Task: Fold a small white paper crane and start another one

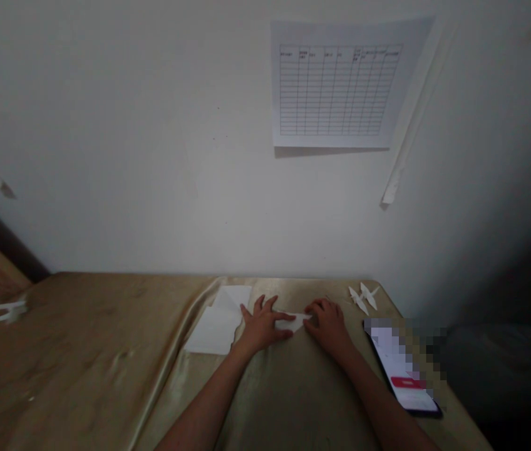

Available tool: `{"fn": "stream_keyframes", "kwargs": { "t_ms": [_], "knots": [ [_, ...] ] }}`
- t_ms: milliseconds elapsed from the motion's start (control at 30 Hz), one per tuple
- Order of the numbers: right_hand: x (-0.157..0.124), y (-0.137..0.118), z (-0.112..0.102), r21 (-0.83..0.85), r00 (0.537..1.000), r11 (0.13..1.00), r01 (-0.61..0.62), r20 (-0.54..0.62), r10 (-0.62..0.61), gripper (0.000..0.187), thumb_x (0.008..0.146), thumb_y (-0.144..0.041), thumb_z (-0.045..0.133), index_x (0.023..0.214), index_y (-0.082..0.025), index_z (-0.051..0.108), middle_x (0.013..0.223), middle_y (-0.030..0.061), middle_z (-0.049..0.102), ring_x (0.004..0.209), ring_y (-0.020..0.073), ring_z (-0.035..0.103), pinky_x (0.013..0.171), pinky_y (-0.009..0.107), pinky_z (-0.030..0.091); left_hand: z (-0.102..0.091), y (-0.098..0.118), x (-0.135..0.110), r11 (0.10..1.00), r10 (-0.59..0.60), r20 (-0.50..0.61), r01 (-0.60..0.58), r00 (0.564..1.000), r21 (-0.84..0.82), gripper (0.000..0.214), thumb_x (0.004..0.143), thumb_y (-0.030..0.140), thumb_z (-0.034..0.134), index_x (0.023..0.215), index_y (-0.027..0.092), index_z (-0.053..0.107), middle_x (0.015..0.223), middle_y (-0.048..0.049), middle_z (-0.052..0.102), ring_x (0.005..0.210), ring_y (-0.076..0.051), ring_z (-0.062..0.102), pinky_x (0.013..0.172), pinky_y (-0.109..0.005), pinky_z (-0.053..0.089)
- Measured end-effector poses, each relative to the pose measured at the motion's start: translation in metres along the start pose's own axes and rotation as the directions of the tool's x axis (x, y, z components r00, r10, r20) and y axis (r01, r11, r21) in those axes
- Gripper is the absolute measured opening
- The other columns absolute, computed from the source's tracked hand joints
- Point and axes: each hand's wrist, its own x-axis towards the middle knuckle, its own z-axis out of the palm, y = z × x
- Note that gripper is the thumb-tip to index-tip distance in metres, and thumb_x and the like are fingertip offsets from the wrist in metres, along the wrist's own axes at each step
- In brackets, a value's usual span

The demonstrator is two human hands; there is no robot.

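Observation:
A small piece of folded white paper (288,324) lies on the cloth-covered table between my two hands. My left hand (263,326) rests at its left side with fingers spread; the index finger and thumb reach along the paper. At the other end, my right hand (329,326) has its fingers curled, with thumb and fingertips closed on the paper's right corner. Left of my left hand lie white paper sheets (213,326), overlapping, one edge looking torn. Fingers cover part of the folded piece, so its full shape is hidden.
Two folded paper cranes (363,297) sit at the table's back right. A phone (404,369) with its screen lit lies near the right edge. Another white folded paper (7,310) is at far left. A printed table sheet (335,88) hangs on the wall (153,156) behind.

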Motion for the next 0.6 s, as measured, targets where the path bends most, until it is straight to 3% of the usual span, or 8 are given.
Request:
{"fn": "stream_keyframes", "kwargs": {
  "t_ms": [367,600],
  "knots": [
    [0.0063,0.008,0.0002,-0.037,1.0,0.999,-0.03,-0.008,0.03,0.025,0.084,-0.018,0.055,0.103,-0.028,0.069,0.113,0.0043,0.061,0.11,0.0208,0.053,0.101,0.034,0.034,0.0006,0.0001,0.0014,1.0,0.001,-0.009,-0.001,1.0,0.029,0.05,0.07,0.06,0.074,0.118,0.056,0.062,0.159,0.005,0.031,0.149,-0.043,0.008,0.103,-0.083,-0.003],
    [0.0063,0.009,0.0003,-0.022,1.0,0.999,-0.024,0.002,0.024,0.028,0.086,-0.018,0.051,0.104,-0.028,0.07,0.113,0.0057,0.061,0.11,0.0221,0.053,0.101,0.036,0.034,-0.0063,-0.0013,-0.0017,1.0,0.027,0.016,-0.027,1.0,0.004,0.059,0.068,0.061,0.075,0.124,0.057,0.057,0.159,0.0042,0.03,0.15,-0.041,0.009,0.103,-0.084,-0.001]
  ]
}}
